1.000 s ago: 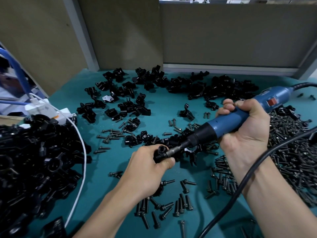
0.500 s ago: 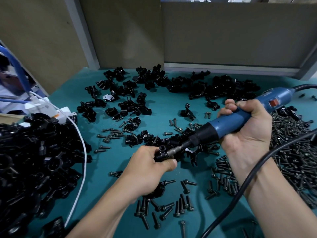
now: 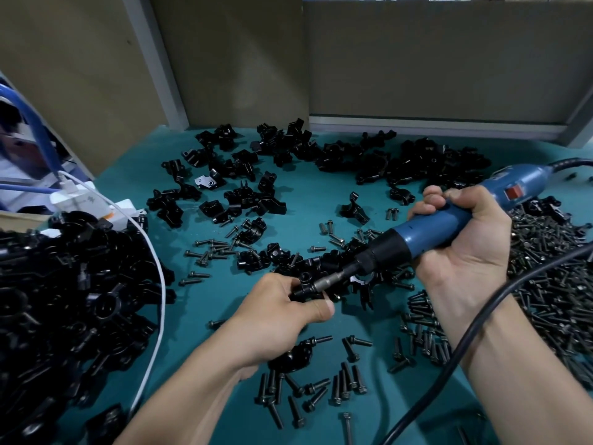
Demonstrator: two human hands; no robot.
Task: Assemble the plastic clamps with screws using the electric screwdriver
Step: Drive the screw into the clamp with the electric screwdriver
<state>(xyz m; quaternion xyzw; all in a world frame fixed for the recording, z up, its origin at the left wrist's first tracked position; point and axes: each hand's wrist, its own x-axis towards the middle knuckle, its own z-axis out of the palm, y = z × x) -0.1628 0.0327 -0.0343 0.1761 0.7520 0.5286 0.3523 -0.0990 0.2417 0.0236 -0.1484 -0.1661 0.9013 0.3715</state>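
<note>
Left hand (image 3: 276,313) gripping small black plastic clamp (image 3: 305,285) mid-counter, right hand (image 3: 462,252) clutching blue electric screwdriver (image 3: 442,220), bit against clamp

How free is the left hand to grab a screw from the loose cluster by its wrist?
Probably not yet. The left hand grips a clamp with the electric screwdriver bit set against it, so it is occupied. The way itself looks free: the screws lie uncovered on the mat beside the wrist.

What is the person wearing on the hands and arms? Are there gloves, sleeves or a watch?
Nothing worn shows. The left hand and right hand have no gloves. The left forearm and right forearm are bare to the picture's edge: no sleeves, watch or ring visible.
</note>
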